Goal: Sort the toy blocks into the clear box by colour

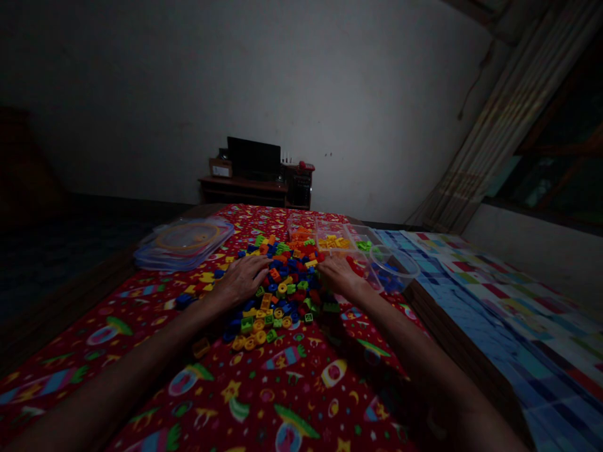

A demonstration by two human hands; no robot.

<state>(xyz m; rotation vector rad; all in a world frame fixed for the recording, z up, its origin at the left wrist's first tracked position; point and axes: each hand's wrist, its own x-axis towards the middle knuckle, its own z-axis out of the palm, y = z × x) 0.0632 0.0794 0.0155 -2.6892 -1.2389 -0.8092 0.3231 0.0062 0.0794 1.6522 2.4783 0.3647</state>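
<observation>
A heap of toy building blocks in red, blue, yellow, green and orange lies on a red patterned cloth. My left hand rests over the left side of the heap, its fingers stretched forward and the thumb apart. At the right edge of the heap is my right hand, its fingers bent and close together; anything in them is too small or dark to make out. Just beyond it, clear plastic containers hold blocks grouped by colour: orange, yellow, green and red. Blue blocks sit in a round clear tub.
Stacked clear lids lie at the cloth's left. A single yellow block is nearer me. A checked blue cloth covers the surface on the right. A monitor stands on a low desk by the far wall.
</observation>
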